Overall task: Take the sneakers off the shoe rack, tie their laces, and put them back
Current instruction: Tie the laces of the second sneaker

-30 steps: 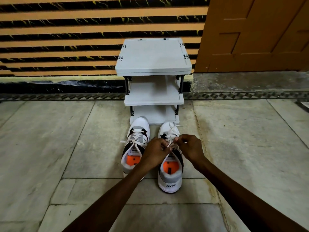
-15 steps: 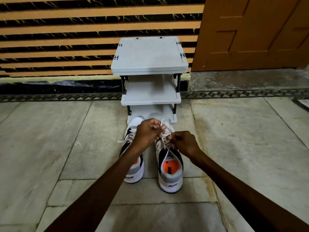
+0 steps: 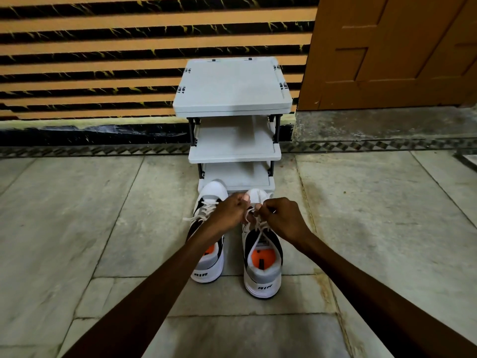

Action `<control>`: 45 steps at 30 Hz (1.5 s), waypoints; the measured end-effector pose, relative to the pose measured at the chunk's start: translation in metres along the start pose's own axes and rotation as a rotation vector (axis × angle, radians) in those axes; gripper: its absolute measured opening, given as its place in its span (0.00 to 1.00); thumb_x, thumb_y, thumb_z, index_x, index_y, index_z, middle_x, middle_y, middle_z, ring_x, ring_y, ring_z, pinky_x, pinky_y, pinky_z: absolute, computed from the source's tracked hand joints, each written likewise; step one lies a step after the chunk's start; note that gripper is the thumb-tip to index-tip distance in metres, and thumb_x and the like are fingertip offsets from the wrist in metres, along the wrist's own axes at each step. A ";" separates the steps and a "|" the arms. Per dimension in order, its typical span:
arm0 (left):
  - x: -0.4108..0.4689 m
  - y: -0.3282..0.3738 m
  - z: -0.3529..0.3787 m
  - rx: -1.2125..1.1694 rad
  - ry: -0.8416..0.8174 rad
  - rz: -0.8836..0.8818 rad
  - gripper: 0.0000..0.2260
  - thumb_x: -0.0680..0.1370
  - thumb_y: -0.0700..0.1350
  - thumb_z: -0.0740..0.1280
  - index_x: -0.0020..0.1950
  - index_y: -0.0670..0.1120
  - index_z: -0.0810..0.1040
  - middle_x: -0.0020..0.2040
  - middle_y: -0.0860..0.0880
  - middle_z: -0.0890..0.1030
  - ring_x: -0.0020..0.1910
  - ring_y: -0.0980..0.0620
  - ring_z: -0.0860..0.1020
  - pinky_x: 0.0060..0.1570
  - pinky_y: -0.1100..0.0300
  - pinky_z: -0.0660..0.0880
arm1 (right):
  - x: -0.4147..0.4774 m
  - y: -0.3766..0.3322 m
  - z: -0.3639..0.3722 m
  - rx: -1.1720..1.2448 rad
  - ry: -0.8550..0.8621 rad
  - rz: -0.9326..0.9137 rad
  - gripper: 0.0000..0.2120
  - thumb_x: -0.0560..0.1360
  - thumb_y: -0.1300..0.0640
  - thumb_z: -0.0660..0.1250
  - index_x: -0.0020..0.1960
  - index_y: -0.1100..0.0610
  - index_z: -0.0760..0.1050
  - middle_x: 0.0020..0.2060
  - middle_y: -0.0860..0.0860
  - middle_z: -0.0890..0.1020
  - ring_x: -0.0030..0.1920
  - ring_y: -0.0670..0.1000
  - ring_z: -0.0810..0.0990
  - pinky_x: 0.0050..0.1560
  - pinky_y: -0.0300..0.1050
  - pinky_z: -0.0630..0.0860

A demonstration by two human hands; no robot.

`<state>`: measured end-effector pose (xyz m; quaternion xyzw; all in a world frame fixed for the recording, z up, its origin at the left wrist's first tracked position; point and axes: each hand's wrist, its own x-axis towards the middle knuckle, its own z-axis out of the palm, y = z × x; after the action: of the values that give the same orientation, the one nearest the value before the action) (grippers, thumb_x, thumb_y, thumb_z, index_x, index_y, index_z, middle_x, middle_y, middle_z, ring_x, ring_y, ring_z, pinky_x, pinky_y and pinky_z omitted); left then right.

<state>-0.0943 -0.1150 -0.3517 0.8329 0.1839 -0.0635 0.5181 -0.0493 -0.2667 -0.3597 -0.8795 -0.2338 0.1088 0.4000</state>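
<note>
Two white sneakers with black panels and orange insoles stand side by side on the floor, toes toward the rack. The left sneaker (image 3: pixel 207 264) has loose laces trailing to its left. Over the right sneaker (image 3: pixel 262 270) both hands pinch its white laces (image 3: pixel 258 223). My left hand (image 3: pixel 228 213) crosses above the left shoe and hides its tongue. My right hand (image 3: pixel 284 219) grips the lace ends just beside it. The grey three-shelf shoe rack (image 3: pixel 233 104) stands bare right behind the shoes.
Stone floor tiles (image 3: pixel 90 215) spread to both sides. A striped orange and black wall (image 3: pixel 103 60) runs behind the rack. A wooden door (image 3: pixel 392 52) sits at the back right above a raised step (image 3: pixel 387 125).
Both hands have moved forward from the shoe's tongue toward its toe, then drawn close together on the right sneaker's laces. The sneakers have stayed in place.
</note>
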 end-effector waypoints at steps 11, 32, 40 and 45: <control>-0.008 -0.005 -0.010 -0.065 -0.232 0.114 0.02 0.75 0.36 0.70 0.44 0.42 0.80 0.36 0.49 0.84 0.37 0.58 0.83 0.47 0.63 0.78 | -0.003 -0.004 -0.016 0.207 0.088 0.268 0.15 0.75 0.50 0.69 0.31 0.52 0.80 0.33 0.50 0.86 0.33 0.46 0.80 0.45 0.46 0.78; -0.012 -0.014 0.021 0.373 -0.015 0.229 0.09 0.79 0.44 0.65 0.53 0.42 0.81 0.45 0.40 0.84 0.43 0.43 0.82 0.38 0.58 0.74 | -0.007 -0.019 -0.019 0.146 -0.033 0.263 0.12 0.76 0.53 0.69 0.33 0.52 0.79 0.39 0.55 0.86 0.38 0.49 0.81 0.37 0.36 0.72; -0.009 -0.020 0.009 0.075 -0.114 0.126 0.07 0.71 0.42 0.75 0.42 0.40 0.81 0.35 0.42 0.83 0.35 0.49 0.82 0.43 0.50 0.81 | -0.005 -0.014 -0.022 0.089 0.004 0.265 0.13 0.75 0.51 0.70 0.34 0.54 0.80 0.34 0.51 0.84 0.36 0.47 0.81 0.33 0.36 0.71; -0.009 -0.016 0.007 -0.075 -0.030 0.162 0.06 0.74 0.46 0.72 0.39 0.47 0.77 0.37 0.50 0.80 0.37 0.54 0.78 0.40 0.59 0.73 | -0.007 -0.010 -0.025 0.110 0.000 0.265 0.14 0.76 0.53 0.69 0.32 0.53 0.78 0.33 0.53 0.84 0.36 0.51 0.81 0.42 0.44 0.75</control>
<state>-0.1080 -0.1168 -0.3652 0.8240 0.1104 -0.0268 0.5550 -0.0491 -0.2803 -0.3357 -0.8794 -0.1094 0.1732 0.4297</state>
